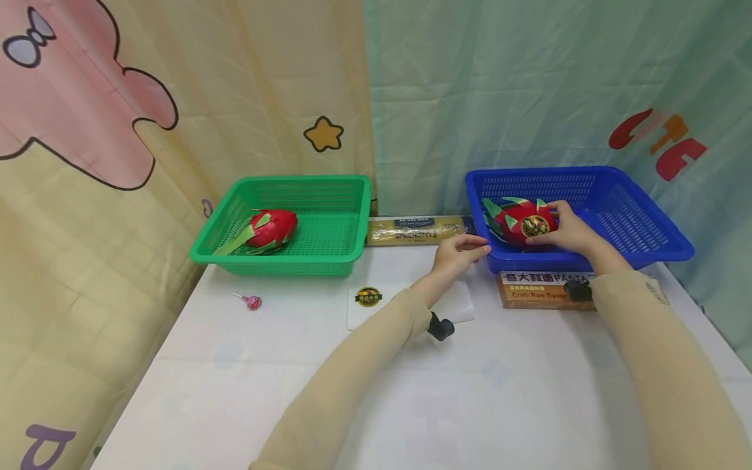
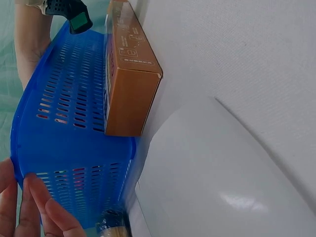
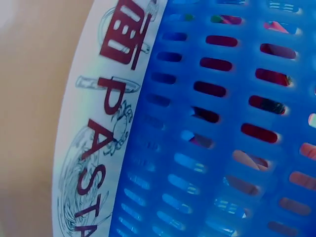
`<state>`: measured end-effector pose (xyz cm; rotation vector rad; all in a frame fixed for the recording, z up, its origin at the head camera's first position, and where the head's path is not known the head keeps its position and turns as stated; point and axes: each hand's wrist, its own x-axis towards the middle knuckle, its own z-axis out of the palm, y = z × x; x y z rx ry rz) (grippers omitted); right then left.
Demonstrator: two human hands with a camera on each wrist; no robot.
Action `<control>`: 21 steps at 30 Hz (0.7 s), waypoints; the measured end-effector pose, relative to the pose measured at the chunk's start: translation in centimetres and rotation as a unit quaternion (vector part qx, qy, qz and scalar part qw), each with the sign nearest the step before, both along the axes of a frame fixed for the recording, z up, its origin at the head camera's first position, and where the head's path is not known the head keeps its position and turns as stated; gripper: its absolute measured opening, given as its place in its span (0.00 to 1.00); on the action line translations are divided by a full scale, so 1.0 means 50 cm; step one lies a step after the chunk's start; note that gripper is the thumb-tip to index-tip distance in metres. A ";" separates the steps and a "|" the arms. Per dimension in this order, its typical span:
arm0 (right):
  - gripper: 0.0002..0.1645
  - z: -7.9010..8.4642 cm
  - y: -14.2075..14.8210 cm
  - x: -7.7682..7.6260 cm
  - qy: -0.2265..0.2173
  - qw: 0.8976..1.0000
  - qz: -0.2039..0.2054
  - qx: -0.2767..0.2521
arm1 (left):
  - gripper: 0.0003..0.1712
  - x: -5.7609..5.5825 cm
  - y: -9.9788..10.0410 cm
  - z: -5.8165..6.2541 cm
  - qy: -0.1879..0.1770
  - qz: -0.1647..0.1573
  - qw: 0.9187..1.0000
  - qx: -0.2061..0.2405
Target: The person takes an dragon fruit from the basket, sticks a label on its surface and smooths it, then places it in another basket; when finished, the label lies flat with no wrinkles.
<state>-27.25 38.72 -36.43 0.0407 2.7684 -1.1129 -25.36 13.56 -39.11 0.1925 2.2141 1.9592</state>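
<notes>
In the head view, my right hand [image 1: 570, 232] reaches into the blue basket [image 1: 623, 256] and grips a red dragon fruit [image 1: 517, 212] with green-tipped scales and a round black-and-gold sticker. Thumb and fingers lie on the fruit's right side. My left hand [image 1: 457, 258] is at the basket's front left corner, its fingertips pinching the rim. The left wrist view shows these fingers [image 2: 42, 202] close up against the blue wall. Through the slots in the right wrist view, red of the fruit and bits of fingers show; the basket wall [image 3: 222, 148] hides the rest.
A green basket [image 1: 294, 266] on the left holds another dragon fruit [image 1: 273, 228]. A spaghetti pack [image 1: 420, 232] lies between the baskets. An orange pasta box [image 1: 534, 294] stands before the blue one. A lollipop [image 1: 252, 302] and a white sheet with a sticker [image 1: 369, 297] lie nearer.
</notes>
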 end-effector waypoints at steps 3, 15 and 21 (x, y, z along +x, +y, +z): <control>0.62 -0.002 0.000 -0.001 -0.001 1.000 -0.011 -0.011 | 0.07 0.000 -0.001 -0.001 -0.001 0.000 1.000 -0.003; 0.64 0.000 0.003 0.001 -0.032 0.998 -0.034 -0.047 | 0.07 -0.001 0.002 -0.009 0.006 0.002 1.000 -0.008; 0.63 0.003 -0.003 0.003 -0.027 0.999 -0.034 -0.023 | 0.07 -0.003 0.003 -0.010 0.009 0.001 1.000 -0.002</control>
